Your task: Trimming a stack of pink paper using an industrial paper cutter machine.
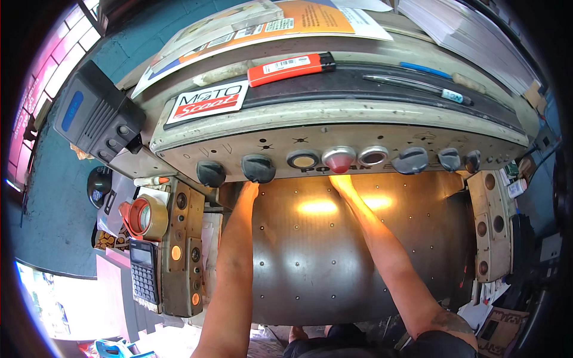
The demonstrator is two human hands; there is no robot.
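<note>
Both of my forearms reach forward over the metal bed of a paper-cutting machine (313,277), which is dotted with small round studs. The left forearm runs up the bed's left side and the right one slants in from the lower right. Past the wrists both go under the machine's overhanging control panel (282,156), so my left hand and my right hand are hidden behind it. What they touch cannot be seen. Black knobs, a red lamp (339,160) and a pale yellow button (302,159) sit on the panel. Warm light falls on the bed and wrists.
On the panel's top lie a red box cutter or lighter-shaped case (291,69), a sticker (207,102), a clear pen (416,88) and printed sheets (313,20). Tape rolls (154,217) and a calculator (144,270) lie at the left, beside a side console (181,232). Another console (490,223) borders the bed's right.
</note>
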